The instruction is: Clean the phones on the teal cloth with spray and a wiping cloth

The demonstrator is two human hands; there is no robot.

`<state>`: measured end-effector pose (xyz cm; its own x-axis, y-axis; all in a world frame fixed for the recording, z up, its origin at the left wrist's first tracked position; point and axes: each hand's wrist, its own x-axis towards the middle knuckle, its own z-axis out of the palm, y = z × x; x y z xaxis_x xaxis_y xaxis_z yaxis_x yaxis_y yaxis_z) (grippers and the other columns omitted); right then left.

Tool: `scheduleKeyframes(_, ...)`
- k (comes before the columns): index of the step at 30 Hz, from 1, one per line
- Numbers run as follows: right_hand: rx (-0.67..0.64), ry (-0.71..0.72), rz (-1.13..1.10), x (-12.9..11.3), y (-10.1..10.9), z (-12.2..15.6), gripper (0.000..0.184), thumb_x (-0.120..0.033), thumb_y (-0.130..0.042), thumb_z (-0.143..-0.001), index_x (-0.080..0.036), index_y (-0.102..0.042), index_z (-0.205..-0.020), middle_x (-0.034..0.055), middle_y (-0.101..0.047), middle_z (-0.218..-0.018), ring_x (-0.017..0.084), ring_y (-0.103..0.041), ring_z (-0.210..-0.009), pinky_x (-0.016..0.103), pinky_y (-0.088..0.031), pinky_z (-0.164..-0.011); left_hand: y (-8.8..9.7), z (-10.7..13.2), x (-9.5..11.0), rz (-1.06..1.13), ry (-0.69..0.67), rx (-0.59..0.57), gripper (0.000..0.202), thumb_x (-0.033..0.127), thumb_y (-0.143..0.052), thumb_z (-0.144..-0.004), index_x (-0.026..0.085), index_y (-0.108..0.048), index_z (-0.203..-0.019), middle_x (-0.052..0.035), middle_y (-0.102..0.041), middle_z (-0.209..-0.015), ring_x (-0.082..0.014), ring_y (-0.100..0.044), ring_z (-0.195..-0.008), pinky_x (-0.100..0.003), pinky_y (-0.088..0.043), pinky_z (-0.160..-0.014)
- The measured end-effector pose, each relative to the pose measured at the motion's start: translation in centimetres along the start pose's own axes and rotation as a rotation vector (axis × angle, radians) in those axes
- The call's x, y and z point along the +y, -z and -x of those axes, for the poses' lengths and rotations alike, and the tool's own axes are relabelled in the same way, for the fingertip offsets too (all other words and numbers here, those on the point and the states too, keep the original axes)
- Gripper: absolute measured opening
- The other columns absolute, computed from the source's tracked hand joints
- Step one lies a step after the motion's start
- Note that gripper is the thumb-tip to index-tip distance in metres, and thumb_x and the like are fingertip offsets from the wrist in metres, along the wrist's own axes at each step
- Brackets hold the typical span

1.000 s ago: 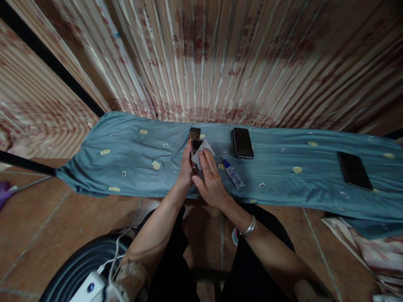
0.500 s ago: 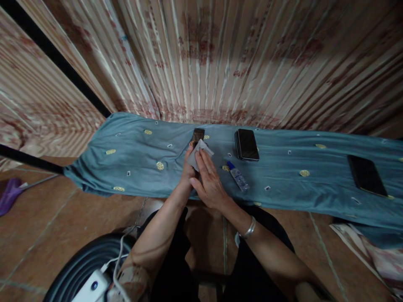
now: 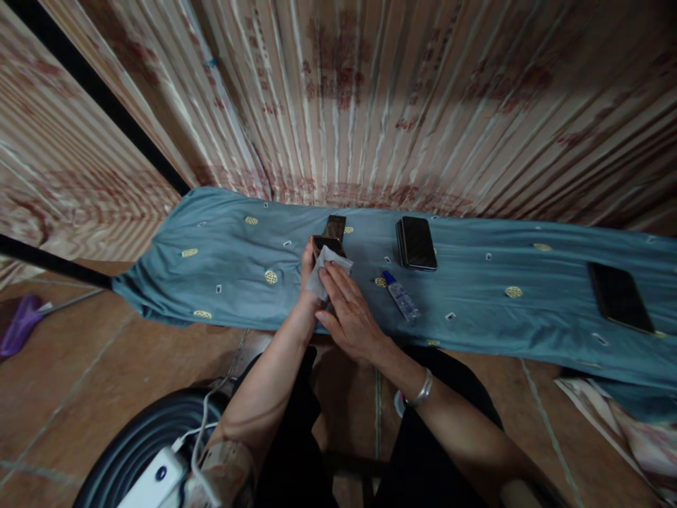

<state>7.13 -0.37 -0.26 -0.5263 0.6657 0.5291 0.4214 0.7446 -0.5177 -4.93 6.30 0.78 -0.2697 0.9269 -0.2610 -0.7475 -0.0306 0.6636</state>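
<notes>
My left hand [image 3: 307, 274] is wrapped round a dark smartphone [image 3: 328, 245], whose upper end shows above the cloth. A thin white wiping cloth [image 3: 317, 282] covers the phone's lower part. My right hand [image 3: 350, 310] lies over this cloth, fingers pressing it against the screen; a bracelet circles that wrist. Just beyond the held phone another dark phone [image 3: 337, 225] rests on the blue fabric. To the right of my hands lies a small clear bottle [image 3: 403, 299] with a blue cap. Most of my left fingers are hidden.
A blue patterned cloth [image 3: 491, 254] covers the long narrow surface. On it are a stack of dark phones [image 3: 417, 243] and a tablet-like dark device [image 3: 620, 298]. A striped curtain [image 3: 360, 106] hangs behind. A white power bank [image 3: 153, 480] with a cable is at lower left.
My right hand and the white cloth have slid down the phone towards me, slightly left. More of the phone's upper screen now shows.
</notes>
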Motion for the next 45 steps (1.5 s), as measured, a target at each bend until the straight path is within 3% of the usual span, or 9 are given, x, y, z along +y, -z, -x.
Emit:
scheduleKeyframes(4, 0.009, -0.021, 0.018, 0.2, -0.1, 0.1, 0.07, -0.048, -0.04, -0.108, -0.015, -0.025, -0.168, 0.0172, -0.037, -0.17, 0.029, -0.027, -0.162, 0.057, -0.031, -0.131, -1.0, 0.8, 0.3, 0.057, -0.01, 0.099, 0.032, 0.031, -0.045, -0.102, 0.024, -0.069, -0.083, 0.0013, -0.073, -0.079, -0.0146, -0.072, -0.097, -0.024, -0.054, -0.096)
scheduleKeyframes(10, 0.056, -0.129, 0.027, 1.0, -0.2, 0.4, 0.069, -0.045, -0.04, -0.108, -0.016, -0.023, -0.168, 0.0167, -0.033, -0.172, 0.029, -0.022, -0.164, 0.06, -0.028, -0.131, -1.5, 1.0, 0.6, -0.01, -0.021, 0.075, 0.033, 0.051, -0.06, -0.091, 0.02, -0.071, -0.092, 0.0003, -0.076, -0.079, -0.0186, -0.073, -0.081, -0.029, -0.056, -0.086)
scheduleKeyframes(16, 0.094, -0.201, -0.046, 1.9, -0.4, 0.6, 0.067, -0.04, -0.037, -0.109, -0.021, -0.017, -0.17, 0.0134, -0.028, -0.175, 0.026, -0.026, -0.163, 0.054, -0.03, -0.132, -2.2, 2.2, 0.7, 0.013, 0.06, 0.06, 0.041, 0.053, -0.057, -0.093, 0.016, -0.075, -0.097, -0.0044, -0.08, -0.083, -0.0207, -0.076, -0.08, -0.031, -0.057, -0.086)
scheduleKeyframes(21, 0.112, -0.22, -0.086, 2.2, -0.1, 0.5, 0.068, -0.041, -0.039, -0.109, -0.023, -0.017, -0.17, 0.011, -0.026, -0.176, 0.026, -0.026, -0.163, 0.052, -0.03, -0.132, -2.7, 2.9, 0.7, 0.047, 0.113, 0.061, 0.042, 0.044, -0.048, -0.101, 0.014, -0.077, -0.099, -0.0056, -0.081, -0.085, -0.0189, -0.076, -0.079, -0.03, -0.058, -0.085)
scheduleKeyframes(25, 0.141, -0.276, -0.105, 2.1, 0.1, 0.3, 0.067, -0.042, -0.04, -0.108, -0.025, -0.019, -0.17, 0.0089, -0.026, -0.176, 0.025, -0.026, -0.162, 0.051, -0.03, -0.132, -2.7, 3.0, 0.6, 0.021, 0.139, 0.017, 0.042, 0.045, -0.051, -0.099, 0.014, -0.078, -0.102, -0.007, -0.081, -0.089, -0.0218, -0.077, -0.091, -0.032, -0.057, -0.093)
scheduleKeyframes(31, 0.258, -0.376, -0.145, 2.4, 0.3, 0.0, 0.064, -0.043, -0.038, -0.108, -0.022, -0.029, -0.167, 0.011, -0.036, -0.172, 0.023, -0.031, -0.161, 0.049, -0.03, -0.132, -2.4, 3.3, -0.3, -0.047, 0.131, -0.069, 0.03, 0.042, -0.059, -0.094, 0.018, -0.077, -0.097, -0.0058, -0.082, -0.092, -0.0232, -0.074, -0.112, -0.033, -0.052, -0.105)
scheduleKeyframes(36, 0.366, -0.427, -0.266, 2.9, 1.1, -0.2, 0.061, -0.051, -0.036, -0.108, -0.021, -0.042, -0.161, 0.0115, -0.044, -0.167, 0.023, -0.04, -0.157, 0.047, -0.032, -0.131, -2.3, 3.8, -0.8, -0.129, 0.098, -0.171, 0.033, 0.047, -0.074, -0.08, 0.019, -0.078, -0.097, -0.0045, -0.081, -0.094, -0.0259, -0.071, -0.117, -0.033, -0.052, -0.104)
scheduleKeyframes(41, 0.433, -0.512, -0.483, 3.2, 3.1, -0.9, 0.061, -0.063, -0.037, -0.106, -0.024, -0.06, -0.147, 0.0085, -0.063, -0.153, 0.023, -0.056, -0.145, 0.046, -0.042, -0.125, -2.0, 4.0, -0.8, -0.283, 0.09, -0.257, 0.045, 0.058, -0.079, -0.071, 0.017, -0.077, -0.088, -0.0055, -0.078, -0.084, -0.0279, -0.072, -0.102, -0.035, -0.054, -0.091)
scheduleKeyframes(45, 0.458, -0.563, -0.607, 3.3, 4.7, -1.5, 0.063, -0.071, -0.037, -0.103, -0.024, -0.074, -0.124, 0.0071, -0.078, -0.129, 0.024, -0.071, -0.123, 0.044, -0.054, -0.112, -1.4, 4.0, -0.8, -0.427, 0.111, -0.261, 0.049, 0.062, -0.082, -0.067, 0.015, -0.077, -0.08, -0.0027, -0.07, -0.068, -0.02, -0.065, -0.073, -0.03, -0.05, -0.069)
